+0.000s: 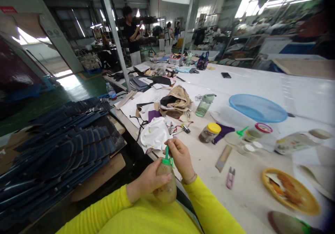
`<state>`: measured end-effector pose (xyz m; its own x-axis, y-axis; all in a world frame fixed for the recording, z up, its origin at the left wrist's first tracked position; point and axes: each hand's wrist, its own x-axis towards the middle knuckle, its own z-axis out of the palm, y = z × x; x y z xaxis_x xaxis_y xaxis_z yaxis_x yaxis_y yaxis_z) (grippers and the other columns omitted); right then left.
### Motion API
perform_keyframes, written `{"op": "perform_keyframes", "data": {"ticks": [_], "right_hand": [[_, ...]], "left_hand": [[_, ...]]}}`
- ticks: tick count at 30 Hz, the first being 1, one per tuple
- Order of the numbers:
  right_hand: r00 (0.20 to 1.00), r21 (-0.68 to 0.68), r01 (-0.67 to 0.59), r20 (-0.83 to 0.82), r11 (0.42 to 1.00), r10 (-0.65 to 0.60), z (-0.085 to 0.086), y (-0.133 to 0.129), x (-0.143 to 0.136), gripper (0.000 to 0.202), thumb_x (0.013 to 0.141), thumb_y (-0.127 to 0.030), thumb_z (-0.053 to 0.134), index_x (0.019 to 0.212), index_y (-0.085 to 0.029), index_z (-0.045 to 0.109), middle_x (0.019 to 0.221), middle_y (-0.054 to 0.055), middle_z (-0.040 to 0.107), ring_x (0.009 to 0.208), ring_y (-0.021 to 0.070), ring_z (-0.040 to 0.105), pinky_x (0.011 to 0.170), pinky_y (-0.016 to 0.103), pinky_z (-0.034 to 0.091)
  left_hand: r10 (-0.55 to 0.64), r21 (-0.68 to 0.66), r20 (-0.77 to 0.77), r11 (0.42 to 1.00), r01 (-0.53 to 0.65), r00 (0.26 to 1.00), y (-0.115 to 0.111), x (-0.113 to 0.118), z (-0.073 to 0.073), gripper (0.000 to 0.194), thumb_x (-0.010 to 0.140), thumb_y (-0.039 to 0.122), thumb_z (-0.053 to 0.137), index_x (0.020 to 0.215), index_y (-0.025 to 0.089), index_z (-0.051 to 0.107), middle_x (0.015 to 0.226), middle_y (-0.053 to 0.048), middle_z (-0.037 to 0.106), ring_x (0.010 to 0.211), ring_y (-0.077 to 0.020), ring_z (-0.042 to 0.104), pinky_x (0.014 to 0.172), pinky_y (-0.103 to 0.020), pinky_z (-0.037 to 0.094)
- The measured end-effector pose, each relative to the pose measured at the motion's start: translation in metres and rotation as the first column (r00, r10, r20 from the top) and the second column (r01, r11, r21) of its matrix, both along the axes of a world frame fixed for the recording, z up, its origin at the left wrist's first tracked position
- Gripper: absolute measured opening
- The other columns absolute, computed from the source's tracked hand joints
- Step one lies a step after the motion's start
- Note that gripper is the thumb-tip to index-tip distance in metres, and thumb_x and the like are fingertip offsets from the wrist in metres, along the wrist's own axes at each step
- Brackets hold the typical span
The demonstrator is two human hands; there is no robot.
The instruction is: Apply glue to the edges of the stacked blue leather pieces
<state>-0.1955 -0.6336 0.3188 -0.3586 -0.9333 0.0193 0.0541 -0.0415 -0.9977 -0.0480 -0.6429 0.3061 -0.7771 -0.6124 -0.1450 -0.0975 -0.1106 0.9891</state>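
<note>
A brownish squeeze bottle with a green nozzle cap stands nearly upright close against my yellow top. My left hand is wrapped round the bottle's upper body, thumb across its front. At the tip of the nozzle, the thumb and forefinger of my right hand are pinched together; whether they hold the tip itself or something tiny on it is too small to tell. Just beyond the hands lies a crumpled white cloth on the table edge.
Stacked dark blue fabric pieces lie at the left. On the table are a yellow-lidded jar, pink thread snips, an orange plate, a green water bottle and a blue basin. A person stands farther back.
</note>
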Motion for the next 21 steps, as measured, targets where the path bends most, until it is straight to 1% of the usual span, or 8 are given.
{"op": "perform_keyframes", "data": {"ticks": [4,7,9,11,13,16,18,21], "right_hand": [[0.997,0.021,-0.055,0.062,0.998,0.054,0.006,-0.003,-0.005,0.042,0.084,-0.057,0.046,0.078,-0.017,0.058,0.053,0.000,0.057,0.047,0.0116,0.048,0.049,0.025,0.038],[0.976,0.019,-0.144,0.165,0.989,0.139,0.010,-0.001,-0.010,0.050,0.089,-0.056,0.035,0.113,-0.017,0.054,0.076,0.004,0.065,0.062,0.0147,0.058,0.061,0.030,0.045],[0.974,0.037,-0.199,0.121,0.979,0.194,0.008,0.002,-0.012,0.052,0.088,-0.052,0.042,0.127,-0.018,0.044,0.088,0.006,0.065,0.075,0.0164,0.060,0.071,0.033,0.046],[0.974,0.053,-0.225,-0.022,0.973,0.227,0.004,0.004,-0.011,0.049,0.082,-0.045,0.057,0.121,-0.018,0.048,0.088,0.004,0.063,0.082,0.0171,0.058,0.075,0.032,0.045],[0.957,0.061,-0.222,-0.174,0.973,0.230,-0.001,0.004,-0.009,0.036,0.076,-0.037,0.064,0.106,-0.017,0.057,0.083,0.002,0.061,0.080,0.0163,0.056,0.074,0.031,0.044],[0.944,0.059,-0.200,-0.255,0.978,0.208,-0.005,0.005,-0.004,0.020,0.078,-0.034,0.063,0.087,-0.017,0.061,0.078,0.001,0.060,0.074,0.0148,0.053,0.072,0.030,0.043],[0.955,0.039,-0.217,-0.199,0.975,0.220,-0.004,0.005,-0.003,0.019,0.079,-0.034,0.061,0.085,-0.017,0.062,0.078,0.002,0.061,0.075,0.0148,0.054,0.072,0.029,0.044],[0.960,0.006,-0.275,-0.057,0.961,0.275,0.001,0.007,-0.003,0.020,0.078,-0.036,0.062,0.086,-0.017,0.063,0.081,0.002,0.063,0.076,0.0148,0.056,0.070,0.027,0.045]], "left_hand": [[-0.017,-0.021,0.022,1.000,0.017,1.000,-0.004,0.003,0.003,0.052,0.075,0.050,0.061,0.111,0.013,0.051,0.093,-0.004,0.056,0.087,-0.0175,0.052,0.076,-0.026,0.042],[0.026,-0.149,0.077,0.989,-0.014,0.997,-0.009,0.005,0.010,0.051,0.079,0.045,0.058,0.119,0.015,0.049,0.105,-0.006,0.058,0.100,-0.0207,0.052,0.088,-0.030,0.041],[0.090,-0.296,0.148,0.954,-0.043,0.985,-0.012,0.005,0.012,0.050,0.080,0.042,0.058,0.122,0.017,0.047,0.115,-0.006,0.057,0.107,-0.0213,0.051,0.095,-0.033,0.038],[0.171,-0.461,0.226,0.886,-0.049,0.959,-0.013,0.006,0.012,0.050,0.079,0.042,0.058,0.122,0.019,0.047,0.119,-0.007,0.055,0.110,-0.0222,0.050,0.098,-0.036,0.036],[0.245,-0.596,0.290,0.803,-0.026,0.925,-0.013,0.006,0.010,0.049,0.080,0.045,0.056,0.120,0.018,0.049,0.119,-0.009,0.055,0.112,-0.0245,0.049,0.100,-0.040,0.035],[0.284,-0.670,0.325,0.742,0.008,0.902,-0.013,0.006,0.005,0.052,0.079,0.047,0.056,0.120,0.016,0.048,0.121,-0.012,0.053,0.116,-0.0271,0.046,0.101,-0.045,0.034],[0.224,-0.631,0.294,0.776,0.012,0.929,-0.016,0.006,0.003,0.052,0.078,0.045,0.058,0.122,0.018,0.048,0.125,-0.011,0.051,0.119,-0.0266,0.044,0.104,-0.044,0.032],[0.055,-0.436,0.179,0.899,0.029,0.982,-0.024,0.009,0.002,0.053,0.077,0.039,0.061,0.124,0.019,0.047,0.130,-0.008,0.048,0.122,-0.0249,0.042,0.106,-0.040,0.031]]}}
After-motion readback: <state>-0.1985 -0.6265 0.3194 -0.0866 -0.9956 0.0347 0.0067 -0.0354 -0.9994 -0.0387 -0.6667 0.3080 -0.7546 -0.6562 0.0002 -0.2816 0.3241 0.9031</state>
